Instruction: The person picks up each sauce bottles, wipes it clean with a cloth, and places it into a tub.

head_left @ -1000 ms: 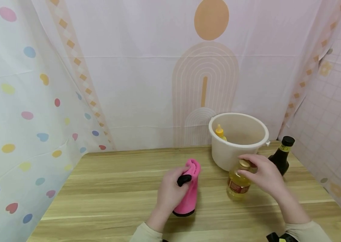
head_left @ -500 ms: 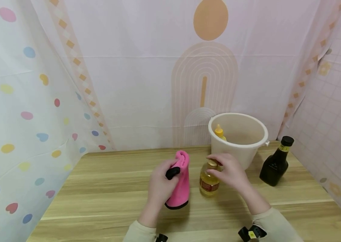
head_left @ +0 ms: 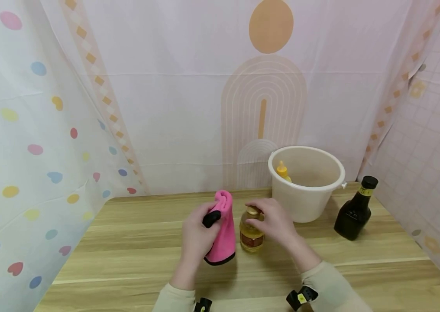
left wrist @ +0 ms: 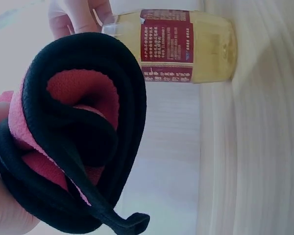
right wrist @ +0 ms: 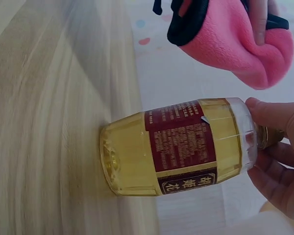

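Note:
My left hand (head_left: 196,234) grips a rolled pink cloth (head_left: 224,236) with black edging, held upright over the wooden table. The left wrist view looks into the cloth's coiled lower end (left wrist: 88,44), with a loop hanging from its edge. Fingers and thumb of my right hand (head_left: 274,219) pinch the neck of a small bottle of golden cooking oil (head_left: 251,240), just under its gold cap. A dark red label (right wrist: 181,137) wraps the bottle, which stands upright close to the cloth's right side. Its base is at the tabletop in the right wrist view.
A cream bucket (head_left: 302,203) stands at the back right, with a yellow-topped bottle (head_left: 282,170) inside. Right of it is a dark sauce bottle (head_left: 352,219) with a black cap. Patterned curtains (head_left: 185,108) hang behind and beside the wooden table (head_left: 126,242).
My right hand has brought the oil bottle leftward from in front of the bucket to beside the cloth. My left hand has shifted left and slightly away from me, still holding the cloth.

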Tool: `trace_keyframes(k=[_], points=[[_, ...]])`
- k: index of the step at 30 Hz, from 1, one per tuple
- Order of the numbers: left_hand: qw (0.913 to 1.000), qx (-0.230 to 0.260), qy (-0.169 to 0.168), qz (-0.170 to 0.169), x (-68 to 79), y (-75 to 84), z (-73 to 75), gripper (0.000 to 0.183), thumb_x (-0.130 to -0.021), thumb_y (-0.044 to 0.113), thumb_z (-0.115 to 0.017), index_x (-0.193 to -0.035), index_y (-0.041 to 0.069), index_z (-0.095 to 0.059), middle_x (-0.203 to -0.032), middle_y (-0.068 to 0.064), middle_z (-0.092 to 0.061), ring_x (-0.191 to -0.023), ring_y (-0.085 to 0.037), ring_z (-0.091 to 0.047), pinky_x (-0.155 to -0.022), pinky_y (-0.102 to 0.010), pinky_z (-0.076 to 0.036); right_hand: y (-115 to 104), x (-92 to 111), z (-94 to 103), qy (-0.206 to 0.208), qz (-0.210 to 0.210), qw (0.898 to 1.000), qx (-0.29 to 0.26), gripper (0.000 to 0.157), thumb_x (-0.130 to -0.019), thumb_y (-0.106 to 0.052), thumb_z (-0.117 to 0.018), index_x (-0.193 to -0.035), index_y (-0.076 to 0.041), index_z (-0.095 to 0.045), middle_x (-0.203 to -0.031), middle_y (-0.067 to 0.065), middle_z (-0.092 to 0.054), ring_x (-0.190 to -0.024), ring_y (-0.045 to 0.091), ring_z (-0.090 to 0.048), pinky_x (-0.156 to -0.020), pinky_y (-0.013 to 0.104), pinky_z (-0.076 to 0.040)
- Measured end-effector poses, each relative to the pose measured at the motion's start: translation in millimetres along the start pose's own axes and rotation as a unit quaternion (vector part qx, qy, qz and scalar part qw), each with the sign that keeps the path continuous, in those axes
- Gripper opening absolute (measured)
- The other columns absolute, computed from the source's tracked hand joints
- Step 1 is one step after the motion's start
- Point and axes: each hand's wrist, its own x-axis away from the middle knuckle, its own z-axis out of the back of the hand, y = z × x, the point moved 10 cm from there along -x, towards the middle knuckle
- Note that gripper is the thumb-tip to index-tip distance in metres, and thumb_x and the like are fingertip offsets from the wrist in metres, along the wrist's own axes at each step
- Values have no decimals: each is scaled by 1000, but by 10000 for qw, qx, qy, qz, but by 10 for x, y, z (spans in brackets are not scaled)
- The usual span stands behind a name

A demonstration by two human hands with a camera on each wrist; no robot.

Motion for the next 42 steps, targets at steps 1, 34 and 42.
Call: trace_keyframes(k=[1,34,42], points=[[10000,-26,11,-2,-2,-2,6,34,-73,-7,-79,-104,8,-74,-100,-5,-72,-94,-23,-68,-83,-42,-55,-7,-7,-13,-9,-30,10000,-1,40,-76,-15,-87,-113,-8,-72,-107,5,-71,-96,24,-63,-84,41,-49],[9847,992,-503,1340,-169,-226,-83,31,-77,6,-83,-105,11,-72,-91,-5,-70,-84,-20,-63,-76,-39,-52,38,32,-5,117,78,9958,-904,41,-81,-7,-81,-120,-7,-68,-113,7,-68,-96,22,-65,-79,41,-54],[9794,1164,-608,1532,-157,-316,-198,32,-75,5,-83,-105,10,-71,-91,-6,-68,-87,-21,-63,-78,-39,-52,93,59,-35,186,-26,9899,-1402,40,-81,-4,-80,-120,-6,-69,-115,8,-68,-101,24,-65,-81,42,-55]])
